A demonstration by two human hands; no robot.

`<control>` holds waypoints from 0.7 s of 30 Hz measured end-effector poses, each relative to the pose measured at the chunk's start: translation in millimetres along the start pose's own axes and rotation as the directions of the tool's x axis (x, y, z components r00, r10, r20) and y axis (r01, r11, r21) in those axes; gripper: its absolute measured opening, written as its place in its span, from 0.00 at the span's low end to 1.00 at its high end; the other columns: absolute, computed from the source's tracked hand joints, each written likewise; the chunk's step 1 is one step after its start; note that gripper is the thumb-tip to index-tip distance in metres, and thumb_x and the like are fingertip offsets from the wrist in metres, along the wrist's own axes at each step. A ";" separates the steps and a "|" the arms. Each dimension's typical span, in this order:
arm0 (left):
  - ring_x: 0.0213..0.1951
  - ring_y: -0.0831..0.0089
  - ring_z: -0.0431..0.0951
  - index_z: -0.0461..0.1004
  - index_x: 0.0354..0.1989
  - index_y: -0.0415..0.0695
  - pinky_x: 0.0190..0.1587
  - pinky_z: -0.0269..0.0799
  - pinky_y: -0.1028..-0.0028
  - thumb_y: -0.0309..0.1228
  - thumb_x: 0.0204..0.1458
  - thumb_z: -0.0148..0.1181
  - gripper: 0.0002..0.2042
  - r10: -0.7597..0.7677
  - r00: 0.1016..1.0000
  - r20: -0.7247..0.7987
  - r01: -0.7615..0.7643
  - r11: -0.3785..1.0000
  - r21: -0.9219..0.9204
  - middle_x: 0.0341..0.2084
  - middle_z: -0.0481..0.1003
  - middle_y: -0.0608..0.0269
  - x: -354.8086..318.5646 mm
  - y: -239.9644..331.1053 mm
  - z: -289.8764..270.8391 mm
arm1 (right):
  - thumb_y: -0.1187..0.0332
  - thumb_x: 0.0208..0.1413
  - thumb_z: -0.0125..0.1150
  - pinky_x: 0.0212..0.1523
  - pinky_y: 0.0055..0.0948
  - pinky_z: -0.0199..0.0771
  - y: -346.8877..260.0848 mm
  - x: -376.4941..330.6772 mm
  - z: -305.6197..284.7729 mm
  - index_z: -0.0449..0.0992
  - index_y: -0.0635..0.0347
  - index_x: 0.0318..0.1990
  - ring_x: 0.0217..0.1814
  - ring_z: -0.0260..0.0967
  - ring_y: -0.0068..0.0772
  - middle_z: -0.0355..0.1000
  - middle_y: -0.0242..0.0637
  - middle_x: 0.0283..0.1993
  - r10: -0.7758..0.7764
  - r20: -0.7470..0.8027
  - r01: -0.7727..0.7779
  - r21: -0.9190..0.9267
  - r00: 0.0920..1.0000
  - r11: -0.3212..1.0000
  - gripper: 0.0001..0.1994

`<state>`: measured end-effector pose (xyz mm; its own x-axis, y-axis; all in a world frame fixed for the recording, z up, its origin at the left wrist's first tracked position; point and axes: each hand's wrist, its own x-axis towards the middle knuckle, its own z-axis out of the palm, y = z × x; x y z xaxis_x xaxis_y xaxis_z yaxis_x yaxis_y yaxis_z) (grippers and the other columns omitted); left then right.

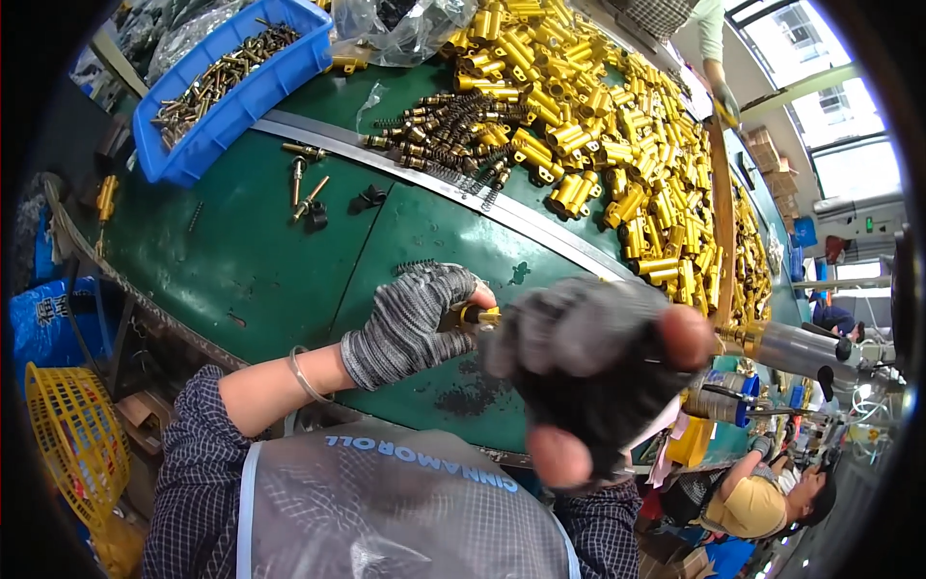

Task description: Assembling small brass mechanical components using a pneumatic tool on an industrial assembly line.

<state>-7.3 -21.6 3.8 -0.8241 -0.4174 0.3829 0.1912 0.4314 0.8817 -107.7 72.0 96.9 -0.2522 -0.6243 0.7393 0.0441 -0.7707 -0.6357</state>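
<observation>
A small brass part (479, 315) sits pinched at the left hand's (410, 323) fingertips, its long axis running sideways toward the right hand (598, 372). The right hand is just beside the part, raised close to the camera, fingers curled; whether it grips anything cannot be told. Both hover over bare green table (251, 261). Beyond the part lie springs (453, 130), then a brass pile (617, 125); a blue bin (227, 92) sits far left.

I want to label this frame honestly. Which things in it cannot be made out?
- Right hand, head view: close and blurred; its grip is hidden.
- Brass part in left hand: mostly covered by both gloves.
- Blue bin: its small metal parts too small to identify.
</observation>
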 end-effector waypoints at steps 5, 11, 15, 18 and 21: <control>0.35 0.61 0.72 0.71 0.36 0.46 0.40 0.67 0.66 0.34 0.35 0.64 0.17 -0.279 0.944 0.177 0.307 0.938 -0.159 0.31 0.72 0.59 -7.2 -20.5 7.2 | 0.65 0.36 0.71 0.29 0.29 0.70 11.0 -3.9 2.1 0.56 0.54 0.56 0.35 0.62 0.32 0.62 0.38 0.41 0.088 0.069 -0.084 -0.065 0.994 0.994 0.38; 0.36 0.59 0.71 0.70 0.37 0.46 0.40 0.67 0.66 0.36 0.36 0.64 0.18 -0.199 0.976 0.083 0.205 0.976 -0.068 0.32 0.72 0.57 -5.2 -7.7 -0.9 | 0.65 0.35 0.72 0.31 0.29 0.68 5.7 -5.7 13.9 0.58 0.55 0.53 0.36 0.62 0.32 0.62 0.40 0.42 0.151 -0.130 -0.158 -0.045 0.980 0.986 0.36; 0.36 0.57 0.71 0.70 0.38 0.45 0.39 0.67 0.66 0.37 0.37 0.63 0.18 -0.150 0.988 0.043 0.151 0.988 -0.012 0.32 0.72 0.56 -2.4 3.9 -3.3 | 0.64 0.37 0.70 0.33 0.31 0.68 -49.3 23.8 0.5 0.60 0.56 0.51 0.38 0.63 0.33 0.62 0.42 0.44 0.158 0.000 -0.125 -0.607 0.988 0.785 0.32; 0.37 0.57 0.71 0.69 0.39 0.44 0.39 0.67 0.67 0.37 0.37 0.64 0.19 -0.014 0.989 0.147 -0.017 0.977 0.214 0.32 0.72 0.56 -7.7 -13.9 -1.1 | 0.63 0.37 0.67 0.35 0.33 0.68 -33.0 14.8 -12.9 0.69 0.59 0.43 0.39 0.63 0.38 0.62 0.44 0.43 0.339 0.181 0.072 -0.948 0.923 0.309 0.23; 0.37 0.57 0.71 0.69 0.40 0.44 0.39 0.68 0.68 0.38 0.37 0.64 0.21 0.108 0.976 0.187 -0.162 0.938 0.306 0.32 0.72 0.56 -9.1 -10.6 -1.3 | 0.64 0.31 0.64 0.37 0.34 0.68 -10.4 -5.9 -16.8 0.73 0.60 0.34 0.39 0.63 0.42 0.64 0.43 0.43 0.530 0.203 0.144 -0.978 0.824 0.152 0.18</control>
<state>-1.1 -23.4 -8.6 -0.8838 -0.2117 0.4172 0.1497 0.7169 0.6809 -122.9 85.8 95.4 0.0120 -0.9482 0.3174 -0.9749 -0.0816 -0.2071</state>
